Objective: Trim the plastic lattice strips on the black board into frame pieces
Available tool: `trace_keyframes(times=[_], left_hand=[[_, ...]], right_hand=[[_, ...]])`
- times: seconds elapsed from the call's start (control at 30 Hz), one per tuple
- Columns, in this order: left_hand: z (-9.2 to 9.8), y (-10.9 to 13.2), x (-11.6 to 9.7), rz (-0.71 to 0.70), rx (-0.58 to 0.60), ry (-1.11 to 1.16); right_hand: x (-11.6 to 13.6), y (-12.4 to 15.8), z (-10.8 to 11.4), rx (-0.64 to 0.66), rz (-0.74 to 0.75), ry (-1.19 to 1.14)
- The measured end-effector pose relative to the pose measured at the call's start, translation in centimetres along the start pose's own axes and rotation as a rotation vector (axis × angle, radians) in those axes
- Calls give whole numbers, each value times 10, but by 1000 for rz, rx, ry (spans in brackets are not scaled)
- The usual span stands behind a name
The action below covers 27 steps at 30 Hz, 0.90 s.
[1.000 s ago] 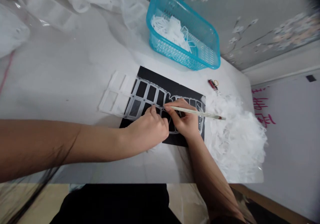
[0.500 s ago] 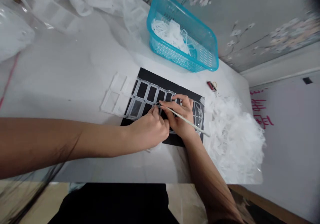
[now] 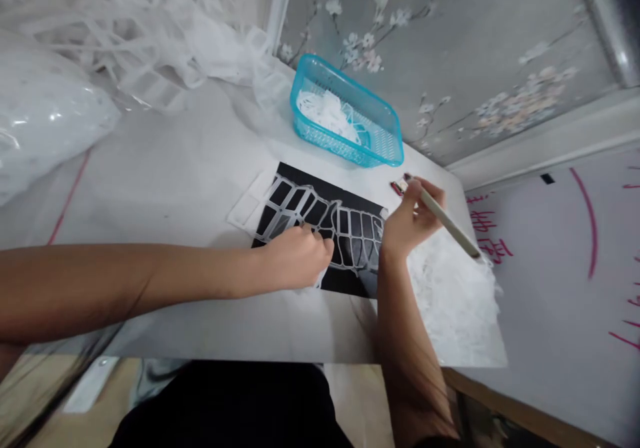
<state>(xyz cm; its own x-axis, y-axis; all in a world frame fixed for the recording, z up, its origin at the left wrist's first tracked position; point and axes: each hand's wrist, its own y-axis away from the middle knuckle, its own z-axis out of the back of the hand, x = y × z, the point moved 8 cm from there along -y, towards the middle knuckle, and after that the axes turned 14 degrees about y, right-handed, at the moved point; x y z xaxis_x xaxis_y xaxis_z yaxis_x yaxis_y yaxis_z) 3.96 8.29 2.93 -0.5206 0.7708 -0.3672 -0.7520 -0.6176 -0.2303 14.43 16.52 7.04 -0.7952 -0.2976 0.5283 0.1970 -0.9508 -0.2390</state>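
Note:
A white plastic lattice sheet [image 3: 343, 221] with rows of rectangular openings lies over a black mat [image 3: 345, 283], its strips now bent and rippled. My left hand [image 3: 303, 258] is closed on the sheet near its middle, the fingertips partly hidden. To the right and raised above the table, my right hand [image 3: 417, 218] grips a slim pale stick-like tool [image 3: 447, 225] with a dark end; its exact kind I cannot make out. At the mat's left end lies a flat white framed piece [image 3: 245, 205].
A blue plastic basket [image 3: 350, 148] holding white scraps stands at the back. A heap of white scraps [image 3: 445, 301] sits on the right. Bagged white material [image 3: 45, 115] lies at the left. A small red item [image 3: 397, 188] is behind my right hand.
My right hand has lifted off the sheet and moved right with the stick-like tool. My left hand stays closed on the sheet, whose strips have buckled. The camera view has shifted.

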Motion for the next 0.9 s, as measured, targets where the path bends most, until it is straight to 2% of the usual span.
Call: trace_keyframes(times=[0.17,0.3,0.4,0.5,0.6,0.7,0.73,0.77,0.8,0.9], left_hand=[[22,0,-1,-84,-72,116],[31,3,-6,-113,-106,298],[33,5,-12,-107,-89,355],[40,6,-20,-183,-92,340],[54,5,-1,-140,-109,343],[63,15,43,-84,-56,360],[64,22,57,-102,-13,365],[62,31,70,-125,50,361],[59,42,84,-123,88,339],[57,74,114,-100,36,216]], right_hand=[[-1,60,11,-39,-149,-216],[-11,108,9,-42,-317,-500],[-8,125,-1,15,-356,-655],[-11,130,-2,13,-353,-700],[-35,137,16,-130,-367,-524],[-74,147,49,-298,-406,-28],[-87,149,56,-310,-437,174],[-100,150,59,-267,-473,346],[-111,149,60,-239,-488,419],[-128,140,51,-161,-476,501]])
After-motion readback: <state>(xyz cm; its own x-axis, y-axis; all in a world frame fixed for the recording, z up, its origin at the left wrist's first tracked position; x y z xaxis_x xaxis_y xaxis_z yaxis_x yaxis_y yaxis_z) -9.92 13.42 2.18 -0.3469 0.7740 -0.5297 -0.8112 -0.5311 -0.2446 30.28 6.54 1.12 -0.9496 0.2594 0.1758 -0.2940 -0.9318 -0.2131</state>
